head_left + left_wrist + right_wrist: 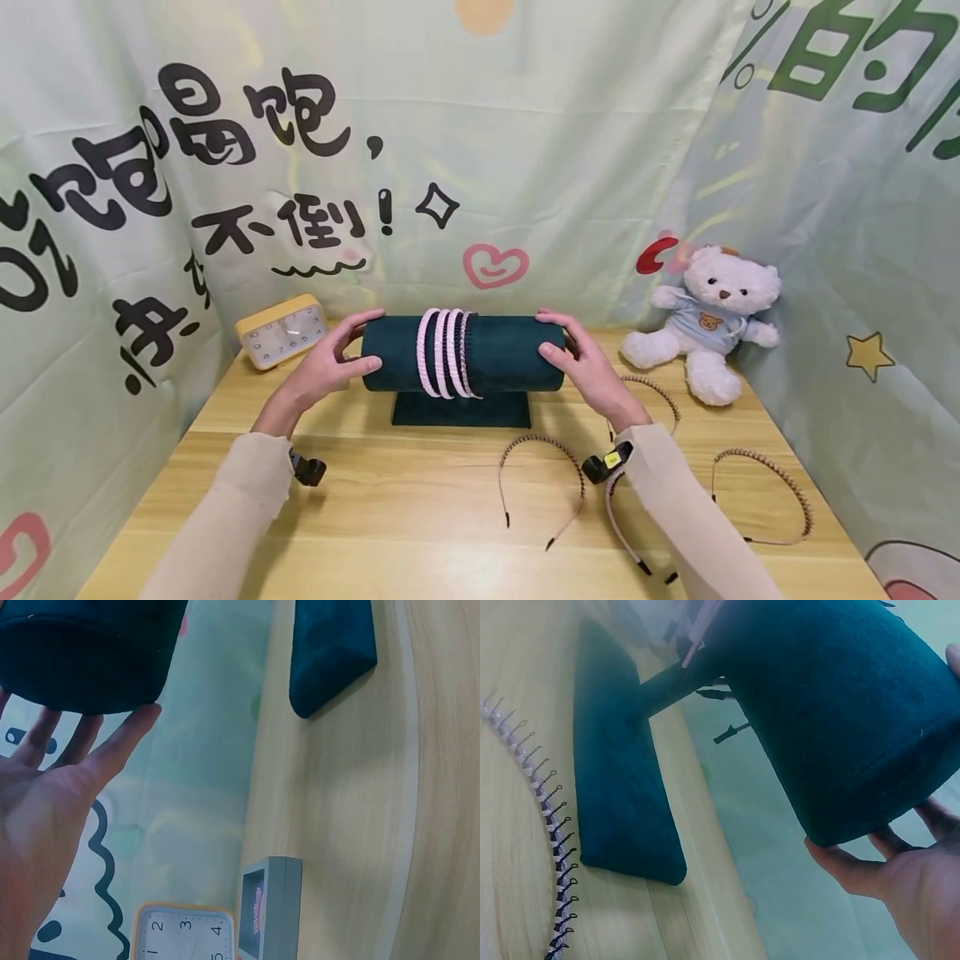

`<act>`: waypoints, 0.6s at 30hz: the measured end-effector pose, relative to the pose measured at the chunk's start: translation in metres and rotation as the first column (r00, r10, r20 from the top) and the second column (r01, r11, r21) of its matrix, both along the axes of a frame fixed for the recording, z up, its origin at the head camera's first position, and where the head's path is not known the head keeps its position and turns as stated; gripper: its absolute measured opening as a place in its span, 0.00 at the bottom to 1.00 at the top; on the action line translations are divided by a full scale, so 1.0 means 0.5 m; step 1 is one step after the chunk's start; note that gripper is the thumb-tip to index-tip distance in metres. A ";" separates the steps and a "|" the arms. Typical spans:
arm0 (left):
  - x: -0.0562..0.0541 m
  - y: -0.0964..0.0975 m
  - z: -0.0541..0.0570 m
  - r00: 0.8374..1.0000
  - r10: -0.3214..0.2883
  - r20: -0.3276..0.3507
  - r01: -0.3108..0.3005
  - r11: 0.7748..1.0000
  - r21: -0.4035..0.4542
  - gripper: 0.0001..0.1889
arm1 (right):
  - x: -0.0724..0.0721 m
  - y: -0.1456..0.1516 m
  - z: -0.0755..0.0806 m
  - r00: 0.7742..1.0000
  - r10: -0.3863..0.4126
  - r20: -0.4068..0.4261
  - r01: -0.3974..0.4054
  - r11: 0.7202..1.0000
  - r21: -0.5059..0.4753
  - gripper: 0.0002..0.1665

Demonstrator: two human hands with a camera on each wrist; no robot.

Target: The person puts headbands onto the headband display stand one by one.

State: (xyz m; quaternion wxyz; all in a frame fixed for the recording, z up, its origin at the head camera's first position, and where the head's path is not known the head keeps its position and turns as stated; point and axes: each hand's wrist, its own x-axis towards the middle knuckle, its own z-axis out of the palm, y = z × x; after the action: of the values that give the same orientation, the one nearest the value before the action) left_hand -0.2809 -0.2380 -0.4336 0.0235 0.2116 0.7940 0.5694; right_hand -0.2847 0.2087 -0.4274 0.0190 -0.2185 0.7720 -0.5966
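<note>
Dark green roll lies between fingers, long axis running left hand to right hand; both equally near, fingers gripping ends.

Left grip touching green cylinder; clock partly visible.

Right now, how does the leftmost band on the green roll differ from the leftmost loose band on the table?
The roll's leftmost band looks pale pink and thick; the loose band looks thinner and darker, with a bumpy edge. The first is draped over the green roll, while the second lies on the table. Both are curved.
</note>
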 end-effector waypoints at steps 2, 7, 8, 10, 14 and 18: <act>-0.001 -0.001 0.001 1.000 -0.005 0.003 0.005 1.000 -0.004 0.39 | 0.000 0.000 0.000 1.000 -0.002 0.001 0.002 1.000 0.003 0.28; -0.003 0.000 0.000 1.000 -0.015 0.011 0.015 1.000 0.013 0.39 | 0.003 0.000 0.003 1.000 0.000 0.013 0.000 1.000 0.005 0.29; -0.003 0.000 -0.001 1.000 -0.015 0.010 0.015 1.000 0.017 0.39 | 0.003 0.000 0.004 1.000 0.001 0.013 -0.001 1.000 0.004 0.29; -0.004 0.000 -0.001 1.000 -0.014 0.009 0.014 1.000 0.020 0.39 | 0.004 0.000 0.006 1.000 0.002 0.011 -0.002 1.000 0.005 0.29; -0.003 0.000 -0.003 1.000 -0.009 0.006 0.009 1.000 0.015 0.39 | 0.005 0.005 0.004 0.999 0.013 0.037 -0.013 1.000 0.005 0.31; -0.003 0.001 -0.004 1.000 -0.010 0.012 0.010 1.000 0.022 0.39 | 0.009 0.024 -0.005 0.995 0.026 0.093 -0.021 0.998 -0.056 0.33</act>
State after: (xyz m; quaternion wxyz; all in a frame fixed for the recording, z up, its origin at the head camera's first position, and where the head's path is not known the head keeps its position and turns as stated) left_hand -0.2825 -0.2374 -0.4357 0.0288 0.2124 0.7864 0.5793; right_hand -0.2803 0.2208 -0.4302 0.0563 -0.1998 0.7508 -0.6271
